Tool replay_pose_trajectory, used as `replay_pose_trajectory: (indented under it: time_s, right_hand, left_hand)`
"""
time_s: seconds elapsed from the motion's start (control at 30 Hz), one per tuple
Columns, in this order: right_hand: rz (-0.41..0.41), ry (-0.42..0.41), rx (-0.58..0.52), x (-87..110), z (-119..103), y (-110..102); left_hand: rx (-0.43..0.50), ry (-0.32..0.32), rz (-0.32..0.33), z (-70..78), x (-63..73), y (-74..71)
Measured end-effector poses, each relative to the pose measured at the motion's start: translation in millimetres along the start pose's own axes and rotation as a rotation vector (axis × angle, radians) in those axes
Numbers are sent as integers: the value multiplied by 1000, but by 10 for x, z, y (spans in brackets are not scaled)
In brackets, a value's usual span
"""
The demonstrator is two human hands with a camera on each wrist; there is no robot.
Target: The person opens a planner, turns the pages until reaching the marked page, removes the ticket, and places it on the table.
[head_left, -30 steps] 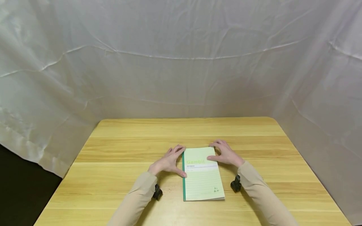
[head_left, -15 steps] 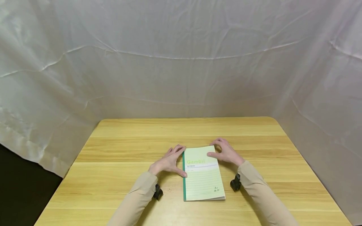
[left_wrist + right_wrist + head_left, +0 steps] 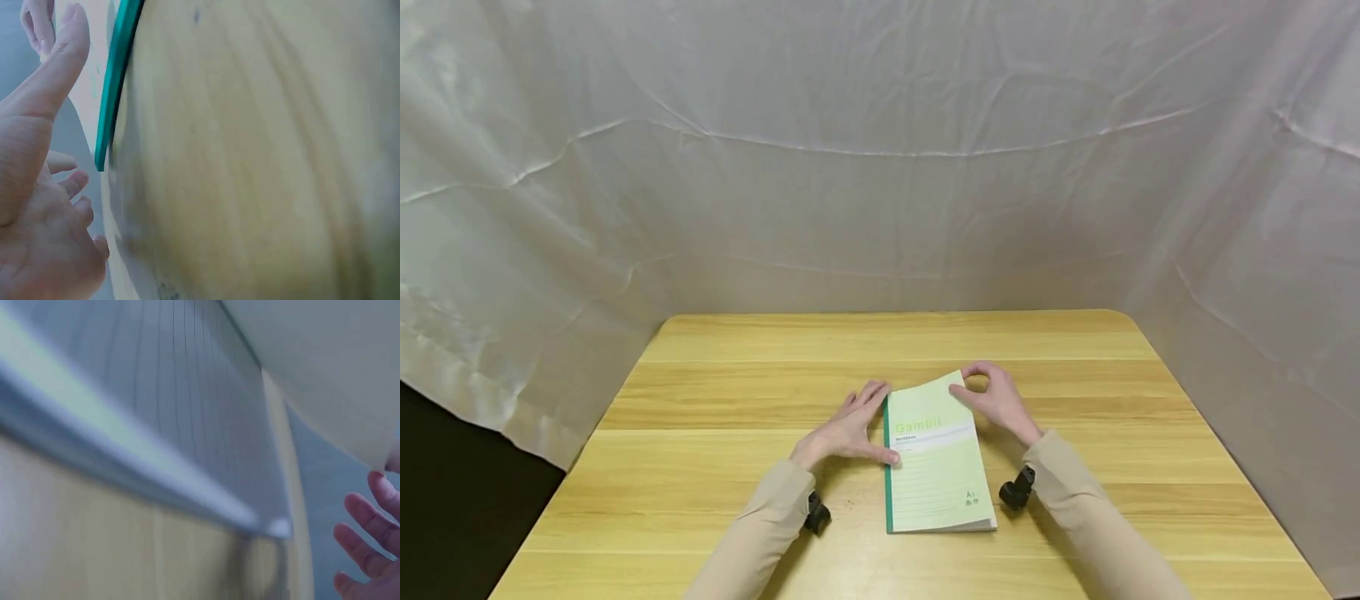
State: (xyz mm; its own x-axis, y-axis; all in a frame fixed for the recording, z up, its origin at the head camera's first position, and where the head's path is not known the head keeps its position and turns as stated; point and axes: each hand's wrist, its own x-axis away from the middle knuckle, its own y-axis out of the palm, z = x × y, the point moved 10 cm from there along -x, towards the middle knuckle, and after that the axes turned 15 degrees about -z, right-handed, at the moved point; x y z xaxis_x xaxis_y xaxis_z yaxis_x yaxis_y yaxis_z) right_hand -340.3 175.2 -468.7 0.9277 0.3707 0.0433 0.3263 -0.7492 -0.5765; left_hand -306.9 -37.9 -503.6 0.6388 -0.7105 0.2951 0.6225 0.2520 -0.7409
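Observation:
A pale green notebook (image 3: 934,487) with a green spine (image 3: 116,81) lies on the wooden table. My right hand (image 3: 1002,406) pinches the far right corner of its front cover (image 3: 331,381) between thumb and fingers and holds that corner raised. Under the lifted cover, a lined page (image 3: 169,381) shows in the right wrist view, where the other fingers (image 3: 365,515) are spread. On the spine side, my left hand (image 3: 847,432) has its thumb laid over the cover's left edge. Its other fingers reach out to the far left corner, loosely extended.
The light wooden table (image 3: 737,375) extends around the notebook on all sides. A pale grey cloth (image 3: 880,225) hangs behind it and along both sides. Each wrist carries a small black camera (image 3: 1017,489) close over the tabletop.
My right hand has moved slightly up and inward, raising the cover's far right corner so the cover now bends away from the pages. The left hand has barely moved.

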Motion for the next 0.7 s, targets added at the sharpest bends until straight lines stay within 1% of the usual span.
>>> replay_pose_trajectory:
  time_s: [0.07, 0.17, 0.23, 0.37, 0.43, 0.5, 0.6, 0.7]
  right_hand:
    - [19, -25, -41, 32, -70, 10]
    - [16, -89, -105, 73, -195, 42]
    - [0, -123, -156, 89, -272, 68]
    - [-50, -158, -254, 108, -414, 112]
    - [-84, -176, -311, 116, -485, 143]
    - [-125, -203, -382, 120, -555, 181]
    - [-176, -226, -489, 123, -625, 232]
    - [-212, -244, -535, 128, -681, 265]
  left_hand:
    - [17, 20, 22, 26, 29, -22]
    - [43, 38, 72, 65, 79, -70]
    - [60, 38, 108, 93, 106, -107]
    - [104, 69, 194, 207, 150, -207]
    - [138, 79, 221, 265, 173, -243]
    - [171, 85, 238, 318, 196, -260]
    - [222, 84, 238, 395, 235, -257]
    - [262, 72, 236, 463, 263, -252]
